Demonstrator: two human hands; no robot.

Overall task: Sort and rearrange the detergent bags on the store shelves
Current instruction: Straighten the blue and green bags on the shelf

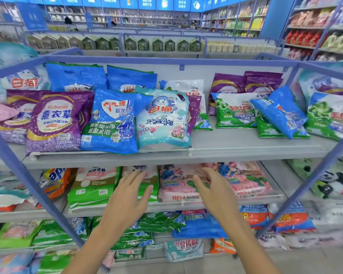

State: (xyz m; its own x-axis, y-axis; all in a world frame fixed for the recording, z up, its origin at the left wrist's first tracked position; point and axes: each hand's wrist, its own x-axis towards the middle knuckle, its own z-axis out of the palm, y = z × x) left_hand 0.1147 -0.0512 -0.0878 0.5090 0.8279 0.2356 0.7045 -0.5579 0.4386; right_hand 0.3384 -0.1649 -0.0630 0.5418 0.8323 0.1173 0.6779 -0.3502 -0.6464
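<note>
The detergent bags fill an open store rack. On the top shelf (236, 145), three stand side by side at the front: a purple lavender bag (53, 121), a blue bag (111, 123) and a pale teal cat-printed bag (162, 119). Further right on that shelf, one tilted blue bag (281, 111) lies across two green-and-white bags (234, 113). On the middle shelf (166, 207) lie two green-and-brown bags (93, 186) and two pink bags (176, 184), side by side.

The left hand (127, 194) is held in front of the green-and-brown pair and the right hand (214, 190) in front of the pink pair. Both have their fingers spread wide and straight, gripping nothing. Whether the fingertips touch a bag cannot be told. The blue rack frame (28, 180) slants past on the left.
</note>
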